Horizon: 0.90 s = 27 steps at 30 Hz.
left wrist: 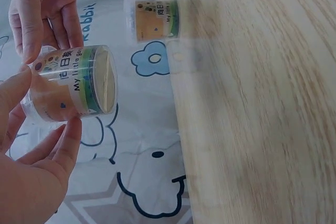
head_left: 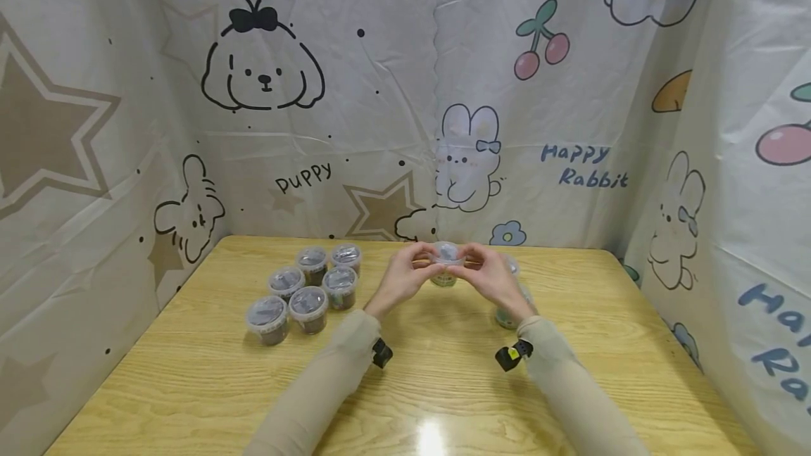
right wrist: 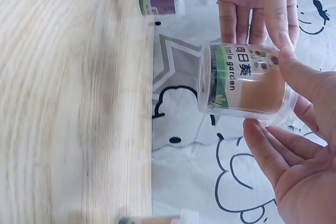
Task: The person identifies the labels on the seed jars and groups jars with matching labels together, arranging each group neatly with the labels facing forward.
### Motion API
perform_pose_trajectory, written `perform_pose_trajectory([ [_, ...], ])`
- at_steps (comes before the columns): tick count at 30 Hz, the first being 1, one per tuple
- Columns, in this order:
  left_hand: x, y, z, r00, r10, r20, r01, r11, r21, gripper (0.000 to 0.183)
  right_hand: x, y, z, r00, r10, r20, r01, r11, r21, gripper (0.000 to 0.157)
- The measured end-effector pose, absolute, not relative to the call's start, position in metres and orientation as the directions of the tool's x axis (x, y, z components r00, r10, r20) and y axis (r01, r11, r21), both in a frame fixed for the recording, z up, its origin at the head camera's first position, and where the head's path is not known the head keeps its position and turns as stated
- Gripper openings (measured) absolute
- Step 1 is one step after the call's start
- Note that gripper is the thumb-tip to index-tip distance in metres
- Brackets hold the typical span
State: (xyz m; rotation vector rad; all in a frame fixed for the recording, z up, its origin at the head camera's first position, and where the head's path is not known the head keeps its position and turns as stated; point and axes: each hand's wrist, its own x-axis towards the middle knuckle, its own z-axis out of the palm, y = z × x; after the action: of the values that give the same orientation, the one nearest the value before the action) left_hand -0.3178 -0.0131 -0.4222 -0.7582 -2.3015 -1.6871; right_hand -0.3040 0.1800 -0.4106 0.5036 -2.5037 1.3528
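Note:
A clear plastic tub (head_left: 444,279) with an orange and green printed label stands upright between my two hands near the table's far edge. My left hand (head_left: 403,277) grips its upper part from the left, thumb toward me and fingers behind. From the other side my right hand (head_left: 489,276) holds it likewise, and the thumbs almost meet at the front. In the left wrist view the label of the tub (left wrist: 65,85) reads "My little garden". The right wrist view shows dark material at the base of the tub (right wrist: 212,77), which appears raised off the table.
Several lidded tubs (head_left: 308,305) with dark contents stand grouped on the left of the wooden table (head_left: 437,364). Beside my right wrist are more tubs (head_left: 505,318), partly hidden by the hand and forearm. Printed cloth (head_left: 380,125) hangs behind the table and along both sides.

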Motion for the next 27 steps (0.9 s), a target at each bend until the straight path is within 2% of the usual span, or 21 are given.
perform_pose_trajectory([
  [9,-0.325,-0.001,-0.425,-0.835,0.343,0.431,0.515,0.207,0.832,0.021,-0.307,0.194,-0.407,-0.925,-0.155,0.347,-0.361,0.642,-0.677,0.031],
  [13,-0.329,0.006,-0.425,-0.837,0.359,0.413,0.517,0.268,0.813,0.02,-0.31,0.198,-0.408,-0.93,-0.153,0.335,-0.348,0.662,-0.664,0.03],
  [24,-0.345,0.02,-0.437,-0.763,0.438,0.475,0.644,0.449,0.62,0.017,-0.32,0.208,-0.409,-0.934,-0.175,0.313,-0.329,0.765,-0.554,0.026],
  [27,-0.346,0.023,-0.437,-0.761,0.441,0.475,0.648,0.475,0.596,0.015,-0.322,0.209,-0.412,-0.934,-0.184,0.307,-0.329,0.779,-0.534,0.024],
])
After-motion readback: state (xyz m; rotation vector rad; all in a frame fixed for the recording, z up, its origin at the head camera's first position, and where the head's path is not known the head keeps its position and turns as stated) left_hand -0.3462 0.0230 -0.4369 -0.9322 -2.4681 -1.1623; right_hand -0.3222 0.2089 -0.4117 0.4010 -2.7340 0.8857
